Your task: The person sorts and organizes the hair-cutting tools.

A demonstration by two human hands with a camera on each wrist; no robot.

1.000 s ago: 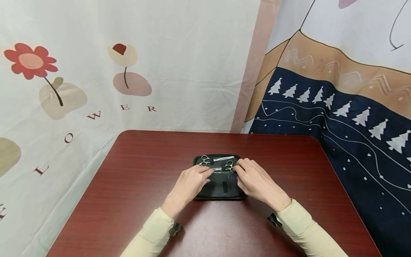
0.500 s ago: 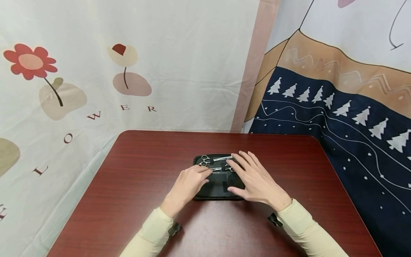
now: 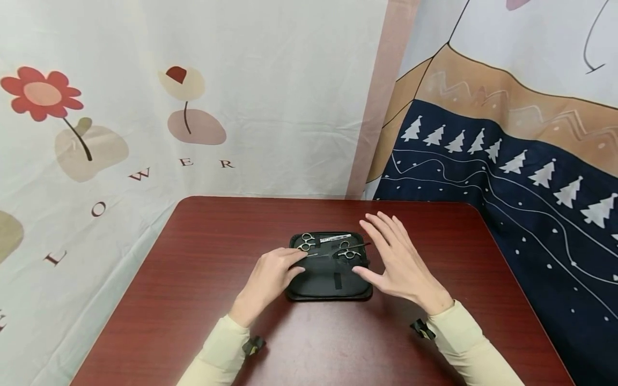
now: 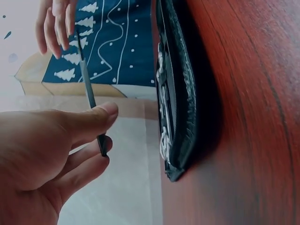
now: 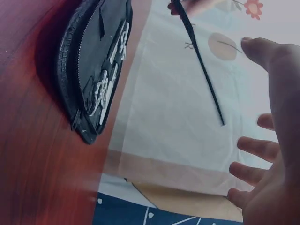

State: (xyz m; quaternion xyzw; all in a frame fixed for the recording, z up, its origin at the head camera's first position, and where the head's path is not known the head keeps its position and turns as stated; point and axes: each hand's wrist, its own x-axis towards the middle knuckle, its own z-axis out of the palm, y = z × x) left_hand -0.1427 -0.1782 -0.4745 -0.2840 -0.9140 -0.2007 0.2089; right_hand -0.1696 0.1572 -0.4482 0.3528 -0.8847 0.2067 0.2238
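Note:
My left hand [image 3: 275, 276] pinches one end of a thin black comb [image 3: 357, 246] between thumb and fingers. In the left wrist view, the comb [image 4: 87, 84] is almost edge-on, so its teeth are hard to make out. It stretches rightward above an unzipped black case [image 3: 314, 292], its free end pointing at my right hand [image 3: 398, 260]. That hand is apart from the comb, fingers spread and holding nothing. Scissors [image 3: 348, 254] lie in the case's right part, and another pair with ring handles [image 3: 305, 246] lies at its left.
The case lies on a reddish-brown wooden table [image 3: 203, 257]. Behind the table hangs a pale cloth [image 3: 289, 107] with printed flowers, and a navy cloth [image 3: 507, 214] with white trees hangs to the right.
My right hand has let go at the case's right side, spread its fingers and drawn back rightward. The comb now shows above the case in my left hand, which has shifted slightly left.

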